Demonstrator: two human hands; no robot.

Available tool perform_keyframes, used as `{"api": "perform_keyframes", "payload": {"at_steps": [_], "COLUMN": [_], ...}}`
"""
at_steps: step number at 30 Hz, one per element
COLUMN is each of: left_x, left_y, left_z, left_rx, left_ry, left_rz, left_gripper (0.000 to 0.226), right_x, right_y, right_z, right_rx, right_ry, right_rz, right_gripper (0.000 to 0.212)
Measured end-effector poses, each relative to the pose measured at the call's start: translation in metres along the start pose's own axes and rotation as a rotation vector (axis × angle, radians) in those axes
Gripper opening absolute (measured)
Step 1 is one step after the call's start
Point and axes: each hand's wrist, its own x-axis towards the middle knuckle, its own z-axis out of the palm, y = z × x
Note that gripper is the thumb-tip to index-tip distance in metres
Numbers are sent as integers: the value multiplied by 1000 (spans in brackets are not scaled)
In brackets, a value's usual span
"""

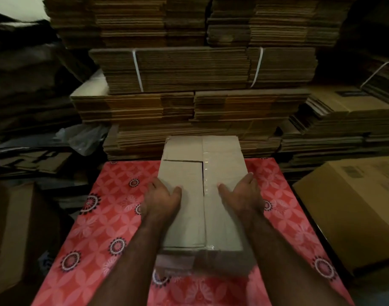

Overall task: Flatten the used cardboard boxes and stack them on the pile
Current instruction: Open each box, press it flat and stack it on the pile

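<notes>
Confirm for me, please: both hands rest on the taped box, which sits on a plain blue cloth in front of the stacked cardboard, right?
Not quite: the cloth is red with a flower pattern, not plain blue, as the head view shows. The rest holds: the left hand and right hand rest on the taped box in front of the stacked cardboard.

Red floral tablecloth point(96, 217), plastic bag point(83, 138)
</notes>
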Motion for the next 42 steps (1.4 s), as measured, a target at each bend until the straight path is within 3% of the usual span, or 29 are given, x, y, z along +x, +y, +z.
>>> {"api": "perform_keyframes", "payload": {"at_steps": [8,12,15,19,23,25,26,29,32,35,38,42], "left_x": [8,35,69,92,81,76,75,79,78,60,26,-25], "left_y": [-3,-2,19,51,78,82,81,78,72,62,43,5], "left_z": [1,-18,-47,-57,-25,-4,5,17,16,7,-13,-34], "left_rx": [-8,-77,128,152,293,353,372,366,339,226,143,159], "left_ry": [29,-77,-195,-252,-329,-373,-385,-403,-395,-324,-200,0], "left_rz": [20,-31,65,176,365,474,507,549,568,514,408,229], "left_gripper": [76,89,83,81,87,86,86,92,91,87,80,76], "right_x": [3,-15,-46,-133,-193,-202,-204,-204,-197,-180,-160,-116], "right_y": [-7,-12,-3,-20,-24,-20,-19,-16,-6,3,-3,-21], "right_z": [2,-16,-25,-42,-34,-22,-18,-15,-21,-34,-45,-41], "right_rx": [26,278,391,574,685,705,705,625,369,-97,-379,-464], "right_ry": [4,-59,-51,-142,-375,-389,-400,-359,-318,-159,-11,52], "right_rz": [81,87,52,138,288,323,323,278,202,112,5,-186], "right_gripper": [96,106,108,100,58,50,57,101,71,48,44,37]}}
